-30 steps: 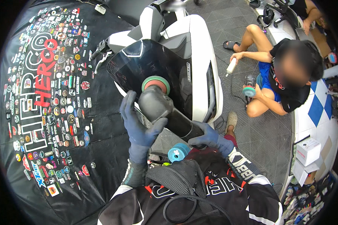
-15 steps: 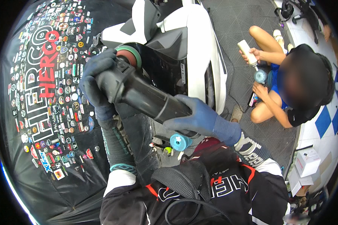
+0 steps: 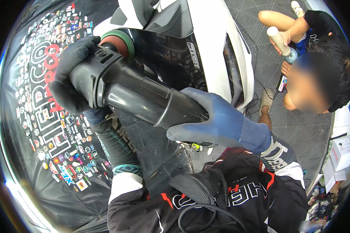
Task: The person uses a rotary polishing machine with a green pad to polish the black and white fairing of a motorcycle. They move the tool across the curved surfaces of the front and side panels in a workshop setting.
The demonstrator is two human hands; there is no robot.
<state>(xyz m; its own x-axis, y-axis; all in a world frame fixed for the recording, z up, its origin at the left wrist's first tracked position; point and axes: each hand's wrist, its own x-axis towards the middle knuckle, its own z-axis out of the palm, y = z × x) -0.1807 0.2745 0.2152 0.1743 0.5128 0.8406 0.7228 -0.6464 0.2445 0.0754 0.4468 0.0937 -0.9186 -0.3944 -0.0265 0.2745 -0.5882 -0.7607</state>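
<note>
A black electric polisher (image 3: 138, 97) lies slantwise across the middle, in both my gloved hands. My left hand (image 3: 70, 79), in a dark glove, is wrapped round its head end. Farther down, my right hand (image 3: 221, 123), in a blue and grey glove, grips the rear of the body. The red and green polishing pad (image 3: 123, 42) is at the left edge of a glossy black panel (image 3: 167, 64) on a white scooter or motorcycle (image 3: 208, 29). Whether the pad presses on the panel or is spinning, I cannot tell.
A black sheet covered in stickers (image 3: 35, 89) hangs at the left. On the right a co-worker sits on the grey tiled floor (image 3: 287, 143), holding a pale bottle (image 3: 278, 40) over a bluish round thing (image 3: 289, 54). White boxes (image 3: 340, 155) stand at the far right.
The view has shifted, and the polisher's head and my left hand now appear farther up and left. A blue round container below the polisher is out of sight. The co-worker has leaned and raised the bottle.
</note>
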